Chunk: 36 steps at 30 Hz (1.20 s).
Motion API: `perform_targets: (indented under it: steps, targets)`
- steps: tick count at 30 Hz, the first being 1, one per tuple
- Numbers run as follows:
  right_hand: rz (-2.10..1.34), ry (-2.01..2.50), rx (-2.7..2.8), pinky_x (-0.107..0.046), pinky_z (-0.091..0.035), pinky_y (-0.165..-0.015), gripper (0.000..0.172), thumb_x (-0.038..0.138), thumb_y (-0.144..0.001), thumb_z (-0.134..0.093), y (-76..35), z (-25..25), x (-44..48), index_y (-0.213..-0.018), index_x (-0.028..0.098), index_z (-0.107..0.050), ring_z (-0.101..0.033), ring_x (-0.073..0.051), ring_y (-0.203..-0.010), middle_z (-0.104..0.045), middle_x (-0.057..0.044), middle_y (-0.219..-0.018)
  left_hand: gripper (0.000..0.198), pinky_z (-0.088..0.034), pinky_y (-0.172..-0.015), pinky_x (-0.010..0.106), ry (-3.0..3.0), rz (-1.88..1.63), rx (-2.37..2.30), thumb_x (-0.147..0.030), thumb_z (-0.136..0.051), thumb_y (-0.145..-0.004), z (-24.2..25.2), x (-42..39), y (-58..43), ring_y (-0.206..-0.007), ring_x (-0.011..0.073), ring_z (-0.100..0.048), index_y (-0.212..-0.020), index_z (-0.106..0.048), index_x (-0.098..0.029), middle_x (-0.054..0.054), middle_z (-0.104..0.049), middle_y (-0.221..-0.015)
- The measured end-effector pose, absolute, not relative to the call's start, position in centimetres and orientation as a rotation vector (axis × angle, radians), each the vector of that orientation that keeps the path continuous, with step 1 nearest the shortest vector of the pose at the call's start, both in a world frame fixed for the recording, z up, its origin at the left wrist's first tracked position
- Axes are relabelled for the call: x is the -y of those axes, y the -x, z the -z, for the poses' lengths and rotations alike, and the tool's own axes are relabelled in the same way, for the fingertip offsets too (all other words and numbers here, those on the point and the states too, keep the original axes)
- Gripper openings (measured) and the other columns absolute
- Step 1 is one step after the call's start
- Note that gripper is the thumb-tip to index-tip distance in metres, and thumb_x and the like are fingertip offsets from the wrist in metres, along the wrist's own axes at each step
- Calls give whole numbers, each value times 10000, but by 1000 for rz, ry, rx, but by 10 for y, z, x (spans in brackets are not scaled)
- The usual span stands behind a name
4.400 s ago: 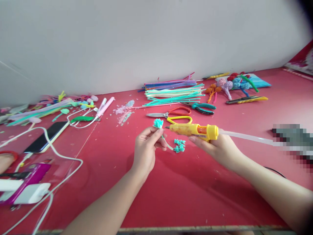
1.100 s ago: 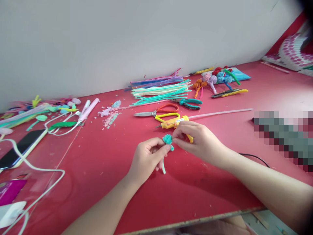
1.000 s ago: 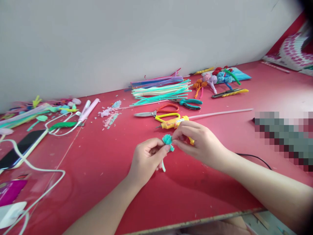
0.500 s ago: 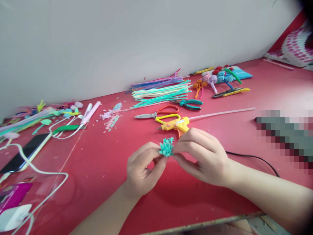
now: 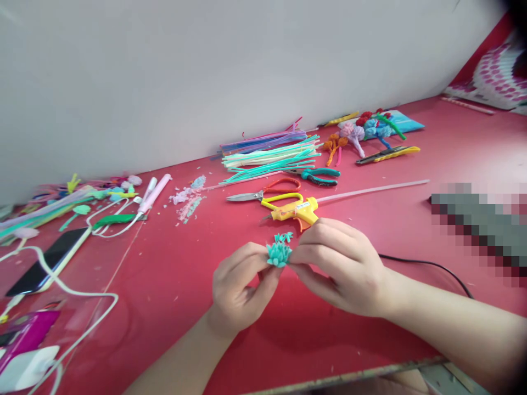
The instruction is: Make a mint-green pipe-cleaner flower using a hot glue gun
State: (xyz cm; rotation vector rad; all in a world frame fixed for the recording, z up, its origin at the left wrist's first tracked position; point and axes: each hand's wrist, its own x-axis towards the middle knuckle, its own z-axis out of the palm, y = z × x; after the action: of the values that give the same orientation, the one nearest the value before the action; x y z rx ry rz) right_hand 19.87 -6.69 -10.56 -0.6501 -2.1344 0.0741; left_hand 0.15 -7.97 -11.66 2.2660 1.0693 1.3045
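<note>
A small teal flower [image 5: 279, 254] with many pointed petals, made of what looks like pipe cleaner, is held between my two hands over the front of the table. My left hand [image 5: 241, 285] pinches it from the left with thumb and fingers. From the right, the fingertips of my right hand [image 5: 340, 266] close on its edge; whether they grip a petal is partly hidden. Just behind the flower lies a smaller teal petal piece [image 5: 283, 237]. A yellow glue gun [image 5: 294, 210] with a long pale glue stick rests right behind my right hand.
Scissors [image 5: 247, 196], teal pliers [image 5: 319, 175] and bundled pipe cleaners [image 5: 272, 156] lie behind the glue gun. Finished flowers [image 5: 352, 131] and a utility knife [image 5: 389, 155] sit at the back right. A phone [image 5: 49, 260], white cables and a pink hair-straightener-like tool [image 5: 155, 193] lie left.
The flower has tipped slightly and sits a touch lower and further left. Both hands keep nearly the same pinch. The view has shifted a little.
</note>
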Motion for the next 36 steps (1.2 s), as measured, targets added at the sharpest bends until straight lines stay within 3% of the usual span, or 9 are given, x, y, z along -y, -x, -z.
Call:
perform_targets:
  steps: [11, 14, 17, 22, 29, 36]
  targets:
    - [-64, 620, 2101, -294, -431, -621, 105, 82, -810, -575, -198, 105, 68, -895, 136, -603, -475, -152, -667, -579, -72, -768, 204, -486, -560, 197, -2404, -1386, -946, -2, -603, -767, 116, 74, -3, -645, 112, -586, -880, -620, -171, 28, -631, -747]
    - [-327, 598, 1992, -274, -438, -622, 127, 53, -781, -564, -196, 102, 70, -875, 137, -582, -491, -141, -681, -582, -59, -764, 192, -505, -630, 213, -2405, -1381, -962, -8, -595, -785, 117, 73, -1, -719, 124, -619, -877, -629, -172, 46, -658, -828]
    - [-819, 725, 1827, -234, -433, -596, 102, 53, -775, -547, -192, 99, 72, -781, 153, -563, -489, -109, -632, -557, -19, -708, 194, -509, -697, 230, -2425, -1376, -998, -6, -601, -787, 121, 72, 3, -782, 136, -633, -889, -645, -165, 65, -667, -891]
    - [-1562, 926, 1447, -218, -392, -556, 59, 215, -799, -609, -186, 99, 71, -773, 163, -597, -459, -88, -591, -544, 11, -680, 206, -521, -690, 238, -2459, -1402, -1025, -26, -614, -786, 124, 70, 7, -781, 151, -648, -930, -659, -165, 87, -688, -934]
    - [-1786, 958, 1292, -206, -383, -536, 166, 318, -791, -651, -188, 100, 70, -757, 157, -628, -460, -77, -561, -537, 22, -628, 249, -526, -706, 216, -2519, -1374, -982, 4, -603, -769, 123, 70, 7, -809, 144, -658, -955, -661, -152, 82, -691, -959]
    - [-1862, 946, 1204, -202, -429, -525, 164, 307, -772, -661, -187, 97, 70, -741, 149, -628, -483, -70, -522, -541, 26, -609, 256, -525, -719, 215, -2563, -1344, -973, 11, -595, -768, 121, 70, 8, -803, 142, -658, -960, -659, -147, 87, -691, -953]
